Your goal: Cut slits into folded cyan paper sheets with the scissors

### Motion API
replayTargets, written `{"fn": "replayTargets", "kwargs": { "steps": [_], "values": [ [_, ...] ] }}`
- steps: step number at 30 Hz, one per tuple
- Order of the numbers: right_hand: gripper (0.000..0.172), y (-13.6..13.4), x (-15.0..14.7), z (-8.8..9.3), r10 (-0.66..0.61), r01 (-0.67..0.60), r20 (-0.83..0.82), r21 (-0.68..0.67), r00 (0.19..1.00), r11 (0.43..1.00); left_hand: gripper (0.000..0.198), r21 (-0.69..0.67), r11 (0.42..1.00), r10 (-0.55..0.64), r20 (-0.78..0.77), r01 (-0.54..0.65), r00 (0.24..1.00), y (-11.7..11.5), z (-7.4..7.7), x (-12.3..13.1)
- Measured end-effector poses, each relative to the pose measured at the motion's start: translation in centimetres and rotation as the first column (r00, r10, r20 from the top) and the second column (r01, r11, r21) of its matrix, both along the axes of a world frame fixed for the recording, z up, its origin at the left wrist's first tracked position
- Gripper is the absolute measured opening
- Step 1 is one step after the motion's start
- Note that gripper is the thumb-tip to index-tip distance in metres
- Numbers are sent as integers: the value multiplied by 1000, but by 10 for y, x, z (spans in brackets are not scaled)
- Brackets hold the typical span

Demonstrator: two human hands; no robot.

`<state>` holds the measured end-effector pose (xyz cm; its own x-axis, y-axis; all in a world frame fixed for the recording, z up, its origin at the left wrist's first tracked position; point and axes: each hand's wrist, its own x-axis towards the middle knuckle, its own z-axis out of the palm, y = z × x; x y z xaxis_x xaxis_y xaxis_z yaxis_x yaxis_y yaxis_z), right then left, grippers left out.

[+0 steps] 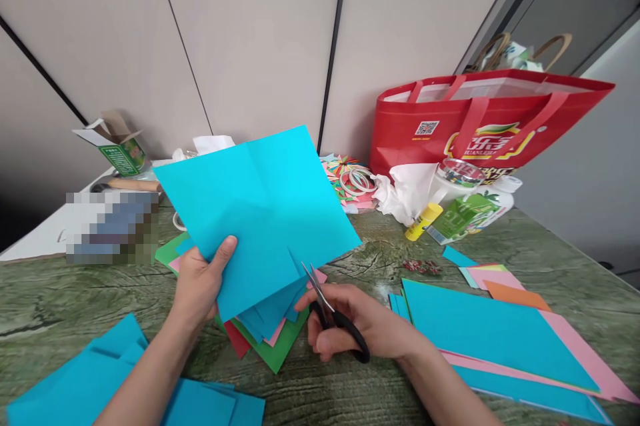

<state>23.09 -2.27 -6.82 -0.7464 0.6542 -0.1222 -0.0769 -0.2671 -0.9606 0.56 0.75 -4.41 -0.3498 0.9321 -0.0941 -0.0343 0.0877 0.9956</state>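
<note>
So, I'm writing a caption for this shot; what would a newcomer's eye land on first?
Probably the big blue sheet, held up mid-picture by the left hand. Next, the black-handled scissors in the right hand, their tips by the sheet's lower right edge. Then the bright red bag at the upper right.

Smooth paper sheet (265, 206), shiny metal scissor blades (319, 290)

One raised blue sheet (270, 206) and one pair of scissors (324, 298) are seen. Three large paper piles (490, 329) are counted on one desk (360, 393): left, middle and right. One red bag (410, 146), one glue stick (424, 222) and two green cartons (463, 218) are also counted.
</note>
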Motion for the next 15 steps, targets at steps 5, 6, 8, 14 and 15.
{"fn": "replayTargets", "kwargs": {
  "steps": [5,6,8,14,15],
  "values": [
    [37,-4,-8,-2,-70,69,-44,-34,997,997,53,32,999,15,-21,-14,1000,-1,-2,1],
    [40,-4,-7,-2,-76,73,-47,-56,996,996,54,19,1000,16,-13,-15,1000,-1,-1,1],
    [46,-2,-5,-2,-74,70,-41,-94,996,993,57,-12,1000,8,25,-8,1000,-2,3,3],
    [41,1,-1,-4,-38,39,13,-86,999,996,64,-37,998,50,138,-46,989,-1,12,6],
    [39,1,-2,-4,-48,49,19,-65,999,997,64,-31,998,62,139,-58,988,-1,12,7]
  ]
}}
